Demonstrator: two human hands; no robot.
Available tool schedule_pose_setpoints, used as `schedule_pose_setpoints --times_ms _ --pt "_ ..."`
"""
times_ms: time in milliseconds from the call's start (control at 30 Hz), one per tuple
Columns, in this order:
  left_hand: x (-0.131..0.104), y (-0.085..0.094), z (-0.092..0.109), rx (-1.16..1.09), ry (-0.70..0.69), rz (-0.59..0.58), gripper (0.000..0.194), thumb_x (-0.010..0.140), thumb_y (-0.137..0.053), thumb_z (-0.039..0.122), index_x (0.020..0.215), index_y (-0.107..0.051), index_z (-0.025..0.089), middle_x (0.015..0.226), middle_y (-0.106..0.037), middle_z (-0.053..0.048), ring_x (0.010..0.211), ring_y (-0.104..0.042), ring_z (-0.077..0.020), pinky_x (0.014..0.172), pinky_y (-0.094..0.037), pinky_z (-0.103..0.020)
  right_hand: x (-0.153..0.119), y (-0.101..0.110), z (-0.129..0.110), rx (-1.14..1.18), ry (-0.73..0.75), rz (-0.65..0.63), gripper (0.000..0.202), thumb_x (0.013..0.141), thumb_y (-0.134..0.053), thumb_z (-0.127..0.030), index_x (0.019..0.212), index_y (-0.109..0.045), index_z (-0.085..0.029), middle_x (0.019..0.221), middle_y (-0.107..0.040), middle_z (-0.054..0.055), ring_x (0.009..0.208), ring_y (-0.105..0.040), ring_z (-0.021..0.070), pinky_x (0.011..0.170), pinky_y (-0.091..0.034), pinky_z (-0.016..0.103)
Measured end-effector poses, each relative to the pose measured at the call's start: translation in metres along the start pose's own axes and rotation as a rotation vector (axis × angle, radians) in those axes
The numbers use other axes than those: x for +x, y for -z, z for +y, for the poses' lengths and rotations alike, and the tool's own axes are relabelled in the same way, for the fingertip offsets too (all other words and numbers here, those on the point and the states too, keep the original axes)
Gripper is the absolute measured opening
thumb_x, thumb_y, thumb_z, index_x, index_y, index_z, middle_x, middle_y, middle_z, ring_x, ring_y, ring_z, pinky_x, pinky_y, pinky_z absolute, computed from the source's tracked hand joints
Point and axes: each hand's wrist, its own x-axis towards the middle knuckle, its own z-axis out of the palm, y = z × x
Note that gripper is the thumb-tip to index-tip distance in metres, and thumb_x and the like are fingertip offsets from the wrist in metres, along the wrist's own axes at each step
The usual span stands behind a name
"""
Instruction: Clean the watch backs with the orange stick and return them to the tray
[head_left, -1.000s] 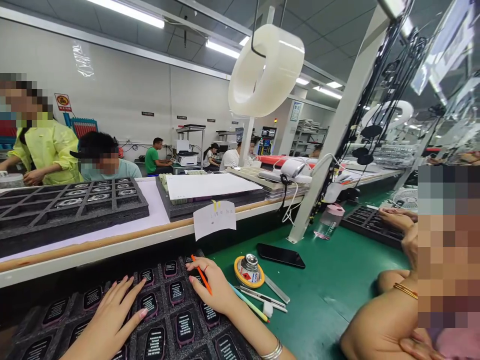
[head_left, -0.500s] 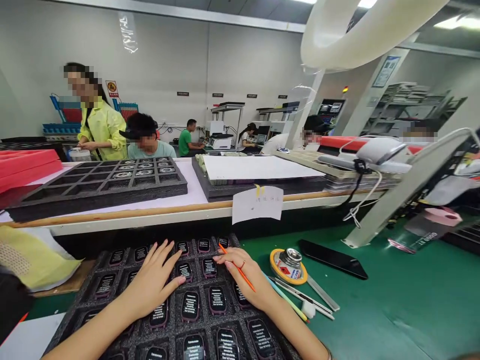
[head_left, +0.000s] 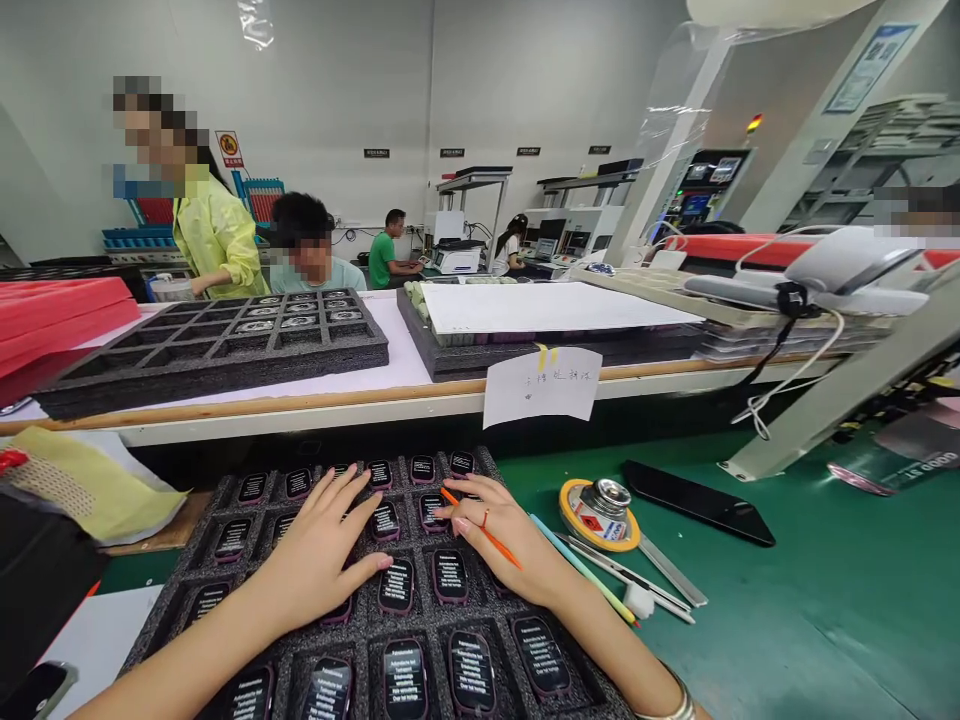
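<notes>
A black foam tray with rows of square pockets lies under both my hands. In its pockets sit several smartwatch bodies, their screens lit with lines of white text. My left hand rests over the tray with fingers spread and nothing in it. Its thumb tip is by the top of one watch. Between the fingers of my right hand is a slim orange stick, slanting across the hand. My right fingertips are at the edge of a watch near the back; whether they press it I cannot tell.
Right of the tray lie a metal-topped bottle inside an orange tape roll, tweezers, a steel ruler and a black phone-like slab. A raised shelf holds foam trays. Co-workers are beyond it.
My view has shifted, moving the tray up and right in the picture. Both hands have slid slightly toward me over the tray. The orange stick stays in my right hand.
</notes>
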Motion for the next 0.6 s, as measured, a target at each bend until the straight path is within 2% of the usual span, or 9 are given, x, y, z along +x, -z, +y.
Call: schedule_pose_setpoints --times_ms 133,267,467,600 --pt "0.007 -0.009 -0.005 0.008 0.091 0.018 0.067 0.097 -0.048 0.063 0.150 -0.046 0.022 0.160 -0.035 -0.016 0.149 -0.028 -0.0376 0.120 -0.026 -0.063 0.000 -0.002 0.004 0.017 -0.012 0.047 0.026 0.103 -0.045 -0.027 0.102 -0.071 -0.027 0.112 -0.076 0.006 0.126 -0.059 0.0273 0.112 -0.040 0.054" --pt "0.017 -0.017 -0.008 0.015 0.127 -0.024 0.066 0.097 -0.044 0.065 0.148 -0.049 0.023 0.161 -0.033 -0.017 0.151 -0.022 -0.0397 0.120 -0.022 -0.064 0.001 -0.004 0.007 0.016 -0.023 0.055 0.025 0.102 -0.046 -0.030 0.095 -0.069 -0.027 0.110 -0.077 0.006 0.123 -0.060 0.0282 0.109 -0.042 0.054" --pt "0.016 -0.017 -0.011 -0.013 0.165 0.022 0.070 0.097 -0.043 0.066 0.152 -0.042 0.022 0.161 -0.033 -0.017 0.150 -0.024 -0.0380 0.121 -0.023 -0.063 0.000 -0.005 0.011 0.008 -0.046 0.112 0.032 0.105 -0.039 -0.035 0.093 -0.068 -0.026 0.107 -0.077 0.007 0.121 -0.061 0.0287 0.104 -0.045 0.052" --pt "0.016 -0.018 -0.013 -0.014 0.169 -0.017 0.070 0.097 -0.042 0.066 0.152 -0.042 0.024 0.161 -0.034 -0.017 0.151 -0.023 -0.0391 0.120 -0.022 -0.064 0.000 -0.006 0.012 0.015 -0.047 0.134 0.035 0.105 -0.038 -0.038 0.090 -0.067 -0.026 0.103 -0.078 0.006 0.118 -0.063 0.0286 0.103 -0.046 0.051"
